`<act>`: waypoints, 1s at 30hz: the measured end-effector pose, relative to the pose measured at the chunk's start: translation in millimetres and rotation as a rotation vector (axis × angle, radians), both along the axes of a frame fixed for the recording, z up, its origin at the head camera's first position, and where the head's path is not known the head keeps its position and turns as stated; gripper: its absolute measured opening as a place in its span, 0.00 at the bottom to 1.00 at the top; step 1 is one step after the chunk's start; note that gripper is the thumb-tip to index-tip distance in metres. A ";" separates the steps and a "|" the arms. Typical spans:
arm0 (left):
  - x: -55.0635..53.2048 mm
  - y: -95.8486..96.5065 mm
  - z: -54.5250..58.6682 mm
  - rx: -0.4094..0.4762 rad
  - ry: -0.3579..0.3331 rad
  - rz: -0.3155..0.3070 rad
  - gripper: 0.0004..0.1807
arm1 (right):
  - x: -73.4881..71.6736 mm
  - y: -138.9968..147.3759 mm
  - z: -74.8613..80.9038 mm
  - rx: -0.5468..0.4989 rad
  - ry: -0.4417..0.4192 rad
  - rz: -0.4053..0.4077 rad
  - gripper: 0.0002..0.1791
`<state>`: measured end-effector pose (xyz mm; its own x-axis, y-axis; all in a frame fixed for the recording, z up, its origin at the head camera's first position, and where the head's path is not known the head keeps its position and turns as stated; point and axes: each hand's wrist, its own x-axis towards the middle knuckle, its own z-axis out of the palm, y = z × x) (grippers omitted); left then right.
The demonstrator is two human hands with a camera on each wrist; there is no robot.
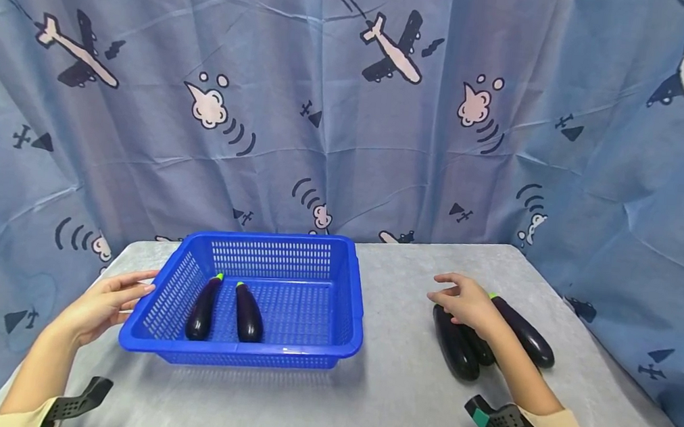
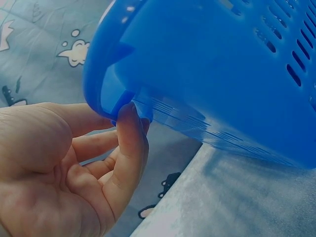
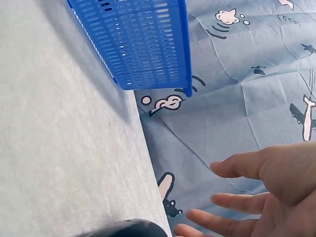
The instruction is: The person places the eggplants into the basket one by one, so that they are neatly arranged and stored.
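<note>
Eggplant (image 1: 454, 345), long axis eleven-to-five, lies at six o'clock from my nearer right grip (image 1: 469, 306), fingers loosely spread; my left grip (image 1: 96, 306) pinches the basket (image 1: 208, 349) by its rim.

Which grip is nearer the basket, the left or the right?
Left. The left grip is at the rim on the basket's left side; the right grip is away to its right, by the eggplants.
</note>
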<state>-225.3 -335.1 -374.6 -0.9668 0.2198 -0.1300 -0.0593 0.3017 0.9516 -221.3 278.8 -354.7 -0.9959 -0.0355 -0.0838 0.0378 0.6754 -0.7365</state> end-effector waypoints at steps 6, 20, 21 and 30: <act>-0.9 2.1 0.5 -0.003 0.013 -0.005 0.33 | -0.8 2.7 0.8 0.022 -0.043 -0.002 0.33; 0.5 1.3 1.5 0.002 0.012 0.007 0.33 | -3.6 1.5 -4.5 0.050 -0.074 0.047 0.33; 0.5 1.3 1.6 0.000 0.013 0.008 0.33 | -3.8 0.8 -5.7 0.056 -0.070 0.051 0.32; 0.8 1.5 1.7 0.015 0.011 0.009 0.29 | -6.4 -1.8 -13.0 0.153 -0.037 0.088 0.36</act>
